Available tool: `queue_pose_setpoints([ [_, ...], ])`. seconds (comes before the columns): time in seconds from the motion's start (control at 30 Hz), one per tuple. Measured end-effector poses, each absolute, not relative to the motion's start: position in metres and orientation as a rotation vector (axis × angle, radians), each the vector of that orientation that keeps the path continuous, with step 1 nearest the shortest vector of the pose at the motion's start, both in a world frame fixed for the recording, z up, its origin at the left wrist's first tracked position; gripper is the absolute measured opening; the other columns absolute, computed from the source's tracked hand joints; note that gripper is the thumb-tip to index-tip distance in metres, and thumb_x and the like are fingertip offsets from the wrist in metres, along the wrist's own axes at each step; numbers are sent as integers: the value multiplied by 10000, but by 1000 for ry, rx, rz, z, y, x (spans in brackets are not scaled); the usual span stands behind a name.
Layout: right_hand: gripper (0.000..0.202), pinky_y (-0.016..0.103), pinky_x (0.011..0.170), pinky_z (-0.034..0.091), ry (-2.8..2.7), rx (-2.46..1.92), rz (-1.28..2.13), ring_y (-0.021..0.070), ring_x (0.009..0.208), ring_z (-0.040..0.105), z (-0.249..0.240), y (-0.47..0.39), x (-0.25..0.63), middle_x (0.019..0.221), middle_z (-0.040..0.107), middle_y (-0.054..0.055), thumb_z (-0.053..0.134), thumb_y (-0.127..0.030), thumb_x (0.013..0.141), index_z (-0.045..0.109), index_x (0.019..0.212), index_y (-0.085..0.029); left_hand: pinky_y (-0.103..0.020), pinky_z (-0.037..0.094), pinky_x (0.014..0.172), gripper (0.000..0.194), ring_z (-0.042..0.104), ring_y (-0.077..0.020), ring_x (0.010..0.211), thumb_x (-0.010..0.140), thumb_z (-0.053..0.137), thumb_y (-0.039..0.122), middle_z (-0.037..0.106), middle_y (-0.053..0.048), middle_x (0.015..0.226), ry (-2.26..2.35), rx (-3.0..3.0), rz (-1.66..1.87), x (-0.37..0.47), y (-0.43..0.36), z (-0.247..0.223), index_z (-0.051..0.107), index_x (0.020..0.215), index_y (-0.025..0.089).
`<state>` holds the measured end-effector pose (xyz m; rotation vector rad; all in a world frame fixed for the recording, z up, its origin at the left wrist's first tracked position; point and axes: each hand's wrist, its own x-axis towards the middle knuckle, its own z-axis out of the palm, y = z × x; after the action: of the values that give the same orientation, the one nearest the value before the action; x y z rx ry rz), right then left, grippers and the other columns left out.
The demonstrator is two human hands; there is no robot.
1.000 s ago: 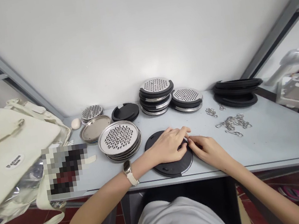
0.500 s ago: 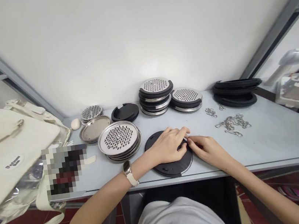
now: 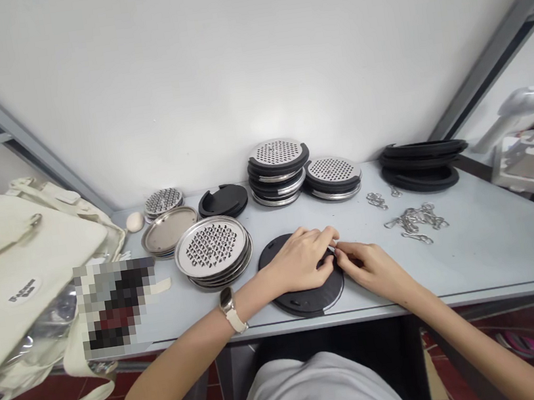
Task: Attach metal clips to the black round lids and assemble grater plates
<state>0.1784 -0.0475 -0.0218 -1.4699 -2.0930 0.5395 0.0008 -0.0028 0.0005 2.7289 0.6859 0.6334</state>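
Note:
A black round disc with a rim and small slots lies near the front edge of the table. My left hand lies across it, its fingers bent over the disc's right side and holding it. At that right edge my right hand is closed in a pinch, thumb and forefinger together beside the left fingertips. A small shiny bit shows between the two hands, too small to name. To the right lies a loose pile of metal wire clips. Left of the disc stands a stack of round metal grater plates.
Along the wall stand a stack of black-rimmed grater discs, another such stack, a black holder and several black rings. Plain metal discs sit at the left. A cream bag crowds the table's left end.

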Motion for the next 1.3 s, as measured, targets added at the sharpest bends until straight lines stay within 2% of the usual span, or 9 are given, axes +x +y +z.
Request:
queue_pose_setpoints([
  [0.37, 306, 236, 519, 308, -2070, -1450, 595, 116, 509, 404, -23, -47, 180, 558, 452, -31, 365, -315, 927, 387, 644, -201, -334, 383, 900, 230, 580, -206, 959, 841, 448, 153, 619, -60, 1007, 667, 2715, 636, 0, -2, 0, 411, 1066, 182],
  [0.6, 290, 228, 512, 310, -2038, -1431, 644, 110, 511, 390, -24, -49, 176, 564, 440, -37, 379, -328, 928, 414, 671, -198, -328, 393, 889, 209, 575, -201, 932, 849, 439, 145, 612, -58, 986, 675, 2730, 628, 0, -2, 0, 415, 1054, 176],
  [0.8, 295, 235, 519, 320, -2017, -1452, 593, 119, 503, 415, -27, -49, 179, 559, 464, -34, 363, -339, 940, 416, 683, -205, -345, 405, 895, 236, 543, -215, 984, 848, 438, 130, 580, -84, 1042, 673, 2738, 683, 0, -3, 2, 426, 1080, 167],
  [0.97, 287, 253, 559, 349, -2032, -1498, 567, 149, 540, 509, -29, -46, 179, 623, 567, -3, 342, -346, 954, 501, 764, -200, -354, 415, 884, 241, 531, -214, 972, 839, 446, 121, 575, -86, 1027, 659, 2754, 702, 0, -4, 2, 443, 1077, 161],
  [1.3, 353, 256, 570, 366, -2065, -1468, 597, 164, 560, 544, -22, -48, 177, 646, 613, 27, 317, -347, 961, 498, 697, -199, -349, 393, 923, 264, 546, -209, 1026, 841, 446, 115, 592, -84, 1075, 644, 2729, 692, -1, -3, 0, 438, 1100, 162],
])
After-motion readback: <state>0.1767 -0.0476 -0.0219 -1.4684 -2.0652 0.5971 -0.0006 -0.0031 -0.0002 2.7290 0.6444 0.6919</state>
